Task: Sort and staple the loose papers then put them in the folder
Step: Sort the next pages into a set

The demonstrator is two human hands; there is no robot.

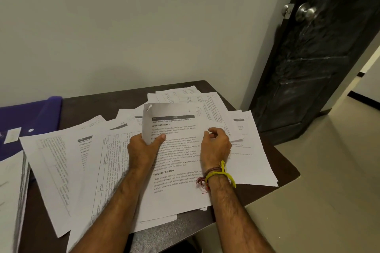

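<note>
Several loose printed papers point(67, 162) lie spread and overlapping across a dark table point(286, 167). On top at the centre is a sheet headed with task text point(178, 129). My left hand point(144, 148) grips its left edge, thumb on top, and its upper left corner curls up. My right hand point(216, 146) rests on the right part of the same sheet with fingers curled; I cannot see whether it pinches anything. A purple folder point(30, 117) lies at the table's far left. No stapler is in view.
A thick stack of papers point(12, 197) sits at the near left edge. A white wall rises behind the table. A dark door point(314, 57) with a metal knob stands open at the right, with pale floor point(329, 191) beyond the table's right edge.
</note>
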